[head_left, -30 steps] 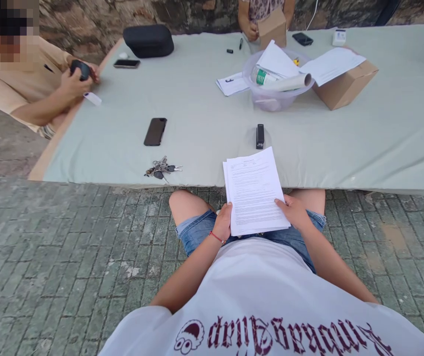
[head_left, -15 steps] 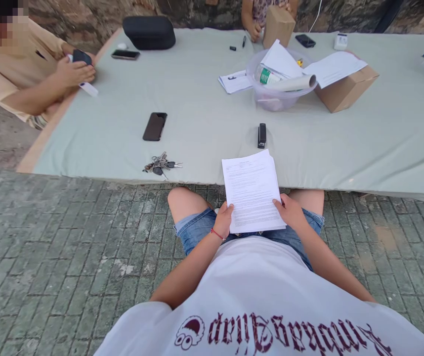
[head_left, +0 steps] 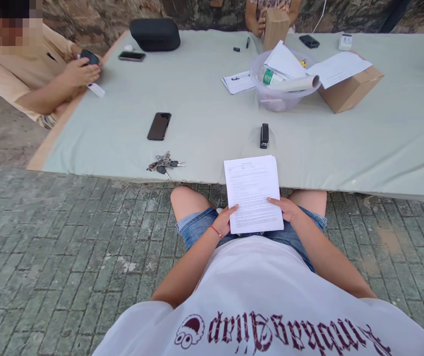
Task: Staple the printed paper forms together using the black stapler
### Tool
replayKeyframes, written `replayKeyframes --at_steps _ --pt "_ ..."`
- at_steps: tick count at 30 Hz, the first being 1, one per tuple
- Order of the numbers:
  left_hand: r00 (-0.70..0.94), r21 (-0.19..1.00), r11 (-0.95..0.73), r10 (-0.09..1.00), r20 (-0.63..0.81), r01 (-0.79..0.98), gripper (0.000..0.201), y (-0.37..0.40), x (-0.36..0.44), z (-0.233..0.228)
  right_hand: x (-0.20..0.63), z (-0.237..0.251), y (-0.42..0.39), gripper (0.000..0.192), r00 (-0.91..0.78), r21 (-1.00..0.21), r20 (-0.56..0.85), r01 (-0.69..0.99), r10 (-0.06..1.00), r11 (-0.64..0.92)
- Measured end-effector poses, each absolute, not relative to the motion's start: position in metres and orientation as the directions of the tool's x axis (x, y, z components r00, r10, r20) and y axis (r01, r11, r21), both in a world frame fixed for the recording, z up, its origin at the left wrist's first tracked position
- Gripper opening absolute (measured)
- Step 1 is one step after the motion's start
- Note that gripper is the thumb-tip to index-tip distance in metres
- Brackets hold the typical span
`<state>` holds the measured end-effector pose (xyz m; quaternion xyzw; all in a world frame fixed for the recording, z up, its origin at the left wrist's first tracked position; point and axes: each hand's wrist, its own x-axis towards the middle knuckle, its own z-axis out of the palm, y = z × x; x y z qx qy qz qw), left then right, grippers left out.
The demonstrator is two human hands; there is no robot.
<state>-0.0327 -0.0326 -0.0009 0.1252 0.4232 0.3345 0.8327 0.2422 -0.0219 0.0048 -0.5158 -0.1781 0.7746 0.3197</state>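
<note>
A stack of printed paper sheets (head_left: 253, 190) is held over my lap, its top part in front of the table edge. My left hand (head_left: 227, 219) grips the lower left side, thumb on top and fingers underneath. On the right side, my right hand (head_left: 285, 208) is closed on the stack with its thumb over the print. Just beyond the paper, a black stapler (head_left: 264, 136) stands on the table. To the left lie a bunch of keys (head_left: 165, 164) and a black phone (head_left: 159, 126).
On the cloth-covered table (head_left: 204, 99) stand a plastic basin (head_left: 282, 101) with papers and a cardboard box (head_left: 353, 91) under a sheet. A black case (head_left: 154, 34) sits at the back left. One person (head_left: 60, 79) sits left; another's hands hold a box (head_left: 275, 28) at the back.
The sheets, fanned slightly apart before, now lie more evenly together. My right thumb has moved further in over the paper. The person at the back has tilted the box more upright.
</note>
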Motion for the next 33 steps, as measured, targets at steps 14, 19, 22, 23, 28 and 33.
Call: replayKeyframes --at_steps 14,19,22,23,28,33 --pt "0.399 0.981 0.115 0.916 -0.045 -0.153 0.065 0.088 -0.007 0.091 0.259 0.106 0.046 0.077 0.070 -0.998 -0.067 -0.027 0.995 -0.065" --pt "0.430 0.986 -0.086 0.892 0.141 -0.144 0.072 0.143 0.007 0.110 0.274 0.128 0.079 0.079 0.023 -0.997 0.056 0.058 0.998 0.055" --pt "0.458 0.993 -0.047 0.884 0.092 -0.108 0.069 0.158 0.008 0.097 0.279 0.114 0.086 0.083 -0.011 -1.000 -0.015 0.004 1.000 -0.015" --pt "0.458 0.994 -0.027 0.886 0.071 -0.104 0.067 0.161 0.008 0.092 0.280 0.107 0.087 0.083 -0.010 -0.999 -0.035 -0.019 0.999 -0.035" --pt "0.402 0.993 0.009 0.915 0.039 -0.118 0.058 0.170 0.017 0.080 0.276 0.086 0.100 0.083 0.046 -0.998 -0.031 -0.056 0.998 -0.029" --pt "0.362 0.995 0.090 0.930 -0.070 -0.040 0.061 0.160 0.018 0.089 0.272 0.094 0.091 0.068 0.067 -0.997 -0.075 -0.022 0.995 -0.074"
